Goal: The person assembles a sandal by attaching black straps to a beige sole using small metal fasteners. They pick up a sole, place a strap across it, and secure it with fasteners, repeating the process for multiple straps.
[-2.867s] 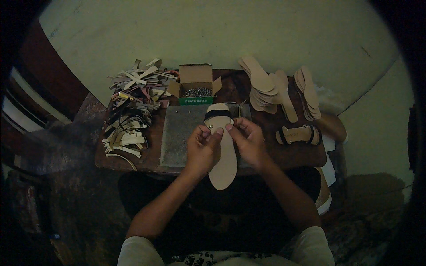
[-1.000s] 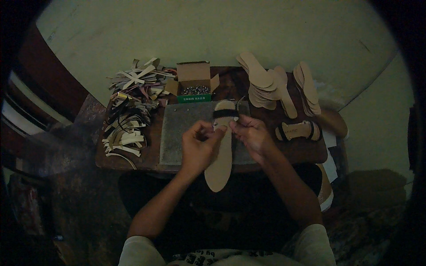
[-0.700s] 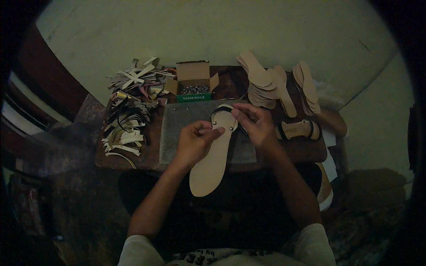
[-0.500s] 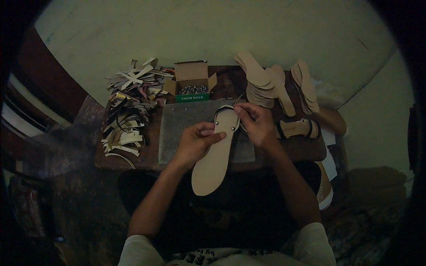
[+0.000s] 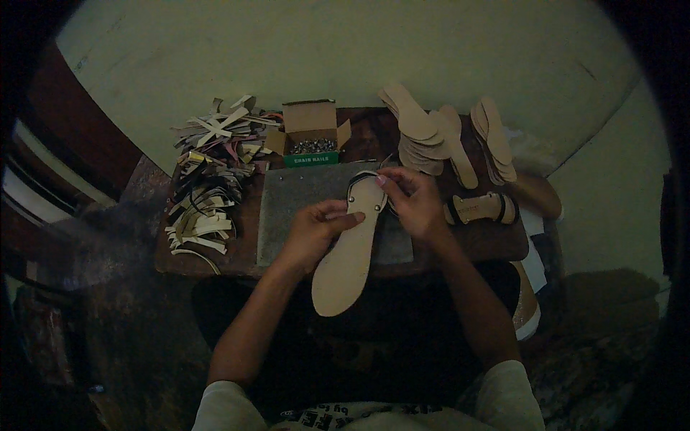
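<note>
A beige sandal insole point(image 5: 346, 269) is held over the table's near edge, its wide end toward me. Two round metal studs sit near its far end, where a dark strap point(image 5: 364, 174) loops around it. My left hand point(image 5: 321, 228) grips the insole's left side, thumb on top and fingers underneath. At the far end my right hand point(image 5: 410, 200) pinches the strap between thumb and fingers. Beneath both hands lies a grey square slab point(image 5: 287, 208). To the right of my right hand rests another strapped insole point(image 5: 480, 208) with studs.
A heap of cut strips point(image 5: 208, 172) covers the table's left side. Behind the slab stands an open green box point(image 5: 311, 159) of metal nails. Stacked insoles point(image 5: 410, 118) lie at the back right, beside a second stack point(image 5: 493, 136). Another person's arm point(image 5: 539, 195) reaches in at the right.
The sandal insole has barely shifted. My right hand's fingers have moved slightly left along the strap at the far end; my left hand keeps its grip.
</note>
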Action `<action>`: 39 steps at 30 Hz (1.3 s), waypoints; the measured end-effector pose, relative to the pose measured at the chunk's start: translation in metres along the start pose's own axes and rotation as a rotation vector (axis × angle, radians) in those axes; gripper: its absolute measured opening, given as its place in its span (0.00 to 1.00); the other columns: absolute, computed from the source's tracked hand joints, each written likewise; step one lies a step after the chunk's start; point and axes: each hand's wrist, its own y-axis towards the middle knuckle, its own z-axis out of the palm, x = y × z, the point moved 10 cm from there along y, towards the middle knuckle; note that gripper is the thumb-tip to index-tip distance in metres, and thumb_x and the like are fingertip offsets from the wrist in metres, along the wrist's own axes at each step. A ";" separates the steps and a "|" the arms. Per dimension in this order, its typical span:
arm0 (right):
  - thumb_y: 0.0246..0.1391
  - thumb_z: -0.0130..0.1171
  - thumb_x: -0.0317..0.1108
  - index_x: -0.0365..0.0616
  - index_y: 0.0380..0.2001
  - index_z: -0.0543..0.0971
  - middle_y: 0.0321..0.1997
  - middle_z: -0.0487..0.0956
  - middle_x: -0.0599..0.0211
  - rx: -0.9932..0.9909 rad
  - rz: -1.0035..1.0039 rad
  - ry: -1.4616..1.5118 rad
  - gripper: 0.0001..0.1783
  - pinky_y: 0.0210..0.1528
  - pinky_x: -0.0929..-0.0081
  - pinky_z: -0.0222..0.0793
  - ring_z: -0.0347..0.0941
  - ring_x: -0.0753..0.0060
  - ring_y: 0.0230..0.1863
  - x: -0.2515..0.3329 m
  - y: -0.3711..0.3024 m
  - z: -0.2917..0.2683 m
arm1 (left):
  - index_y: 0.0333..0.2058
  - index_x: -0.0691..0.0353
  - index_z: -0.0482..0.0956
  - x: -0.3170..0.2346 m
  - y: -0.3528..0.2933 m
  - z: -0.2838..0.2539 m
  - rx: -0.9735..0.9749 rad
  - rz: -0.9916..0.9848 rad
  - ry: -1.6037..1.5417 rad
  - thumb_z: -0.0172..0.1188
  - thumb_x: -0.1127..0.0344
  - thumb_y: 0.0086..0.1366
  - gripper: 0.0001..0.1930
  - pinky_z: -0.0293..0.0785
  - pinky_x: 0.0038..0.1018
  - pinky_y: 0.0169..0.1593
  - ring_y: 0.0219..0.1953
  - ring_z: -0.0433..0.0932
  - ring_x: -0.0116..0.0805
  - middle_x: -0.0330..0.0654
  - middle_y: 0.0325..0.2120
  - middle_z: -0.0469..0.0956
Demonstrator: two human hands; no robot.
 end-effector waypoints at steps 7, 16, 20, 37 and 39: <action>0.60 0.60 0.35 0.34 0.43 0.80 0.38 0.82 0.63 -0.034 -0.023 -0.091 0.14 0.44 0.77 0.71 0.76 0.78 0.39 0.002 0.000 -0.004 | 0.43 0.66 0.77 0.005 0.000 0.009 0.064 -0.049 -0.069 0.67 0.68 0.59 0.14 0.77 0.25 0.33 0.30 0.81 0.27 0.41 0.32 0.82; 0.56 0.66 0.40 0.36 0.40 0.79 0.37 0.82 0.65 0.161 0.218 0.136 0.17 0.39 0.76 0.72 0.76 0.76 0.38 -0.031 -0.005 0.019 | 0.40 0.64 0.75 0.004 0.015 -0.012 -0.045 0.086 -0.249 0.68 0.70 0.58 0.14 0.77 0.26 0.33 0.29 0.80 0.28 0.41 0.30 0.81; 0.55 0.67 0.40 0.38 0.37 0.79 0.35 0.81 0.69 0.155 0.271 0.240 0.16 0.36 0.78 0.70 0.73 0.81 0.34 -0.031 -0.012 0.031 | 0.39 0.62 0.75 0.009 0.015 -0.017 -0.090 0.108 -0.199 0.69 0.70 0.57 0.14 0.74 0.23 0.33 0.28 0.78 0.26 0.38 0.29 0.80; 0.55 0.65 0.36 0.40 0.35 0.81 0.30 0.80 0.69 0.045 0.189 0.349 0.11 0.34 0.78 0.70 0.74 0.81 0.32 -0.022 -0.011 0.024 | 0.33 0.61 0.79 0.009 0.008 0.001 -0.017 0.097 -0.027 0.69 0.63 0.59 0.10 0.68 0.20 0.30 0.27 0.74 0.21 0.33 0.26 0.78; 0.55 0.65 0.37 0.41 0.36 0.81 0.30 0.80 0.70 0.002 0.149 0.326 0.11 0.34 0.78 0.70 0.74 0.81 0.32 -0.028 -0.005 0.020 | 0.35 0.63 0.79 0.007 0.005 0.001 -0.047 0.072 0.039 0.68 0.63 0.60 0.11 0.69 0.21 0.31 0.27 0.75 0.21 0.34 0.27 0.79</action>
